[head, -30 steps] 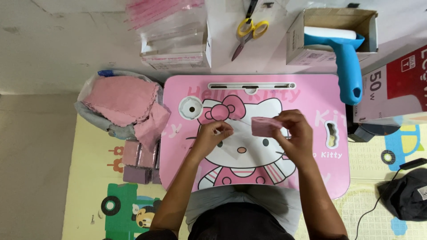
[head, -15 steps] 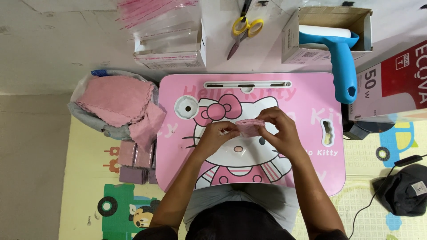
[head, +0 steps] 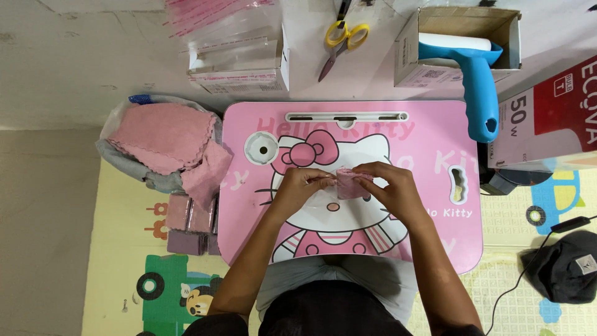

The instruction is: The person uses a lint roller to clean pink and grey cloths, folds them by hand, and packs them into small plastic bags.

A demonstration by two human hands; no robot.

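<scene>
Small pink folded cloth (head: pixel 352 184), pinched between both hands, raised just above the pink lap desk

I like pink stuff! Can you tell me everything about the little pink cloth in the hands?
The cloth is small, pink and soft-looking, like fleecy fabric, folded into a little squarish pad. It may sit in a clear wrapper, but that is hard to tell. It is held just above the middle of the pink table, over the cartoon cat picture. The left hand pinches its left edge and the right hand grips its right side, fingers covering part of it.
</scene>
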